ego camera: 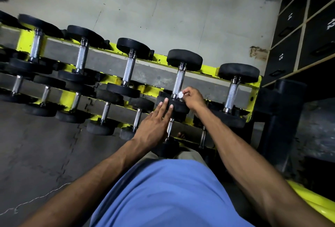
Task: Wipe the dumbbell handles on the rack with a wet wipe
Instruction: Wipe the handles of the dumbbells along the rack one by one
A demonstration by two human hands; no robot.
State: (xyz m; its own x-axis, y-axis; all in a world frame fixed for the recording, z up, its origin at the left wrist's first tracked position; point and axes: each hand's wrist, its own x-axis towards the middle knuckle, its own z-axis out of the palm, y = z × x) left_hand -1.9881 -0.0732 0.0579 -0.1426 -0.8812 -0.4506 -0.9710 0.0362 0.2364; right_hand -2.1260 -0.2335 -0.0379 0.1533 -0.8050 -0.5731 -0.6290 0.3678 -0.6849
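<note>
Beside the rack — boxes 14, 15

Both arms were stretched out forward, forearms bare. Left hand lay flat, fingers straight and spread a bit, while the right hand was curled up, thumb and fingertips pinching a small wipe

A small crumpled white wet wipe is sitting pinched in my right hand's fingertips, touching the near end of a knurled silver handle. Its dumbbell, with round black heads, is lying across the yellow rack's top tier, pointing toward 12 o'clock. My left hand's straight fingers are resting on its near head. Neighbouring dumbbells are lying parallel at 9 and 3 o'clock.
</note>
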